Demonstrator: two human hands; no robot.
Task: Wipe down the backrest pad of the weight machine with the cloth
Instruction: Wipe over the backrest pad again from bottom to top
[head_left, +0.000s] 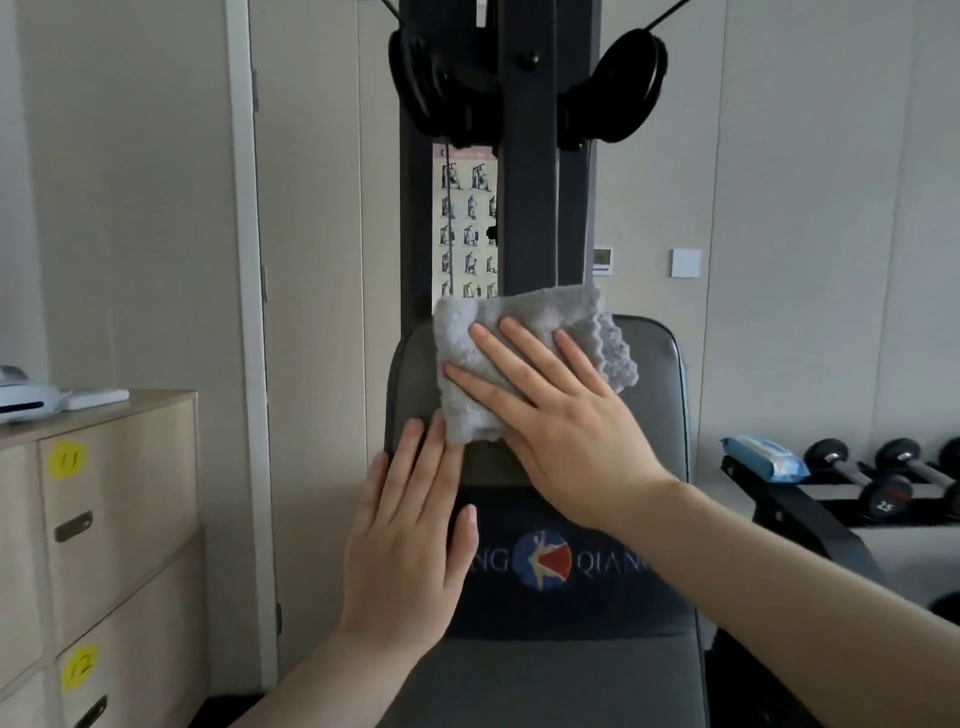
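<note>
The grey backrest pad (652, 395) of the weight machine stands upright straight ahead, with a dark band and a logo across its middle. A folded grey cloth (467, 353) lies against the pad's upper left part, overlapping its top edge. My right hand (550, 415) presses flat on the cloth with straight, spread fingers. Lower down, my left hand (410, 540) rests flat on the pad's left side, its fingertips touching the cloth's lower edge.
The machine's dark upright post (530, 208) with pulleys and an exercise chart rises behind the pad. A wooden drawer cabinet (119, 519) stands to the left. On the right are a dumbbell rack (883, 483) and a blue wipes pack (766, 457).
</note>
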